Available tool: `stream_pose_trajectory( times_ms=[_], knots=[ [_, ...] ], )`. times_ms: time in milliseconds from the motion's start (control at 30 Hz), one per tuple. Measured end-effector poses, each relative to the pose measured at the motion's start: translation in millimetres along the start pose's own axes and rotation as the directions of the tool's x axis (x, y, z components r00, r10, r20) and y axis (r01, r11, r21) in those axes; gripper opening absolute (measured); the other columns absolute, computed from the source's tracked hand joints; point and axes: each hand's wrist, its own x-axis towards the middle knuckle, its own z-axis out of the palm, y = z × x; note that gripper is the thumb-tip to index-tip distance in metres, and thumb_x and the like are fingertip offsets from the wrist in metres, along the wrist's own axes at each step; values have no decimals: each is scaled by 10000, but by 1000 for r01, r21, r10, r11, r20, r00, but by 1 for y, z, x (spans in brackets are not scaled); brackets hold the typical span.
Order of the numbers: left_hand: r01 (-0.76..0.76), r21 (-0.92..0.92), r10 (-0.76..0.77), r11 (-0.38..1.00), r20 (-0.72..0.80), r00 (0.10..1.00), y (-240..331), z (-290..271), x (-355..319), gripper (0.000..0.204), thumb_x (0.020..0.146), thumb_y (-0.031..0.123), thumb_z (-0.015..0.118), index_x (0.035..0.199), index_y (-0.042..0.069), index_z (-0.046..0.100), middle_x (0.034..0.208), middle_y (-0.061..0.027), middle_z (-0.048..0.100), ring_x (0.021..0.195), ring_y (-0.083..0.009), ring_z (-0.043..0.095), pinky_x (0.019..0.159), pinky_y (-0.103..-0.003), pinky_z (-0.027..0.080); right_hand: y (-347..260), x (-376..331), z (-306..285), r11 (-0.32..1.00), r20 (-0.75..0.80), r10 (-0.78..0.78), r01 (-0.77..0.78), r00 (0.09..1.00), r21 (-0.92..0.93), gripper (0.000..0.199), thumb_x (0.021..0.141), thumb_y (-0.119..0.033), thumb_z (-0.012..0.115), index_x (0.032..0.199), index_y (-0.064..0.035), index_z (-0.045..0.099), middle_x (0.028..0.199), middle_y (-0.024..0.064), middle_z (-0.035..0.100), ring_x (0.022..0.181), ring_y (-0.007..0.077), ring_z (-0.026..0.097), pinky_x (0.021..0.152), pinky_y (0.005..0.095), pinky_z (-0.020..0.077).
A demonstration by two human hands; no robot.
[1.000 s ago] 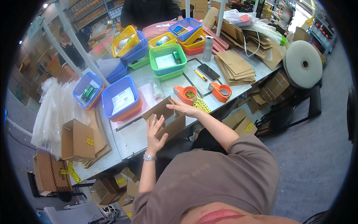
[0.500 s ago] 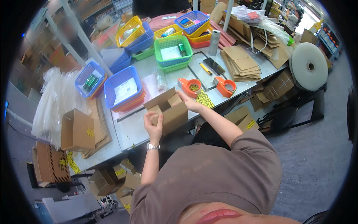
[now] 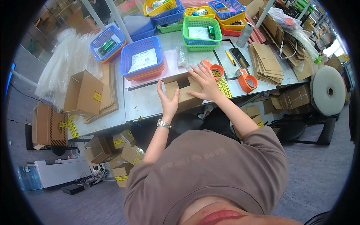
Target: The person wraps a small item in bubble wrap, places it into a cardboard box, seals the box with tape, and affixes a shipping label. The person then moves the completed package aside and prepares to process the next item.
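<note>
A small brown cardboard box (image 3: 189,100) sits at the near edge of the table, its short flaps folded inward with a dark gap between them. My left hand (image 3: 168,102) is at the box's left side, thumb and fingers apart, with the fingertips near the left flap. Spread wide, my right hand (image 3: 207,85) lies over the right flap and the right side. Just beyond the right fingers is an orange tape dispenser (image 3: 216,70) with yellow-and-black tape. A second orange tape dispenser (image 3: 248,81) rests farther right.
Behind the box stand a blue basket (image 3: 160,56) with a paper slip and a green basket (image 3: 195,33). An open carton (image 3: 80,95) is on the left. To the right lie a phone (image 3: 239,57), a yellow cutter (image 3: 230,58), a grey bottle (image 3: 245,34) and flat cardboard (image 3: 265,63).
The box, tilted between my hands before, now sits more level with its flaps turned in. My right hand has gone from gripping the far side to spreading over the top. The view has shifted.
</note>
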Motion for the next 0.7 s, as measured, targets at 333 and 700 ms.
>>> stream_pose_trajectory(
  times_ms=[333,700],
  knots=[
    [76,-52,-69,996,115,991,-2,-4,4,842,857,149,720,1467,12,156,1479,-218,280,1350,-283,332,1098,-367,318,-9,-22,2,995,20,30,-28,999,-98,529,870,-375,630,1321,-113,540,1402,66,500,1353,268,394,1120,521,231],
    [-89,210,68,974,104,992,4,-9,5,863,838,223,728,1478,43,178,1501,-258,219,1368,-365,309,1129,-440,253,-4,-25,8,998,97,54,-52,994,-23,549,885,-333,594,1374,-110,477,1433,80,453,1382,293,342,1117,539,234]
  ],
)
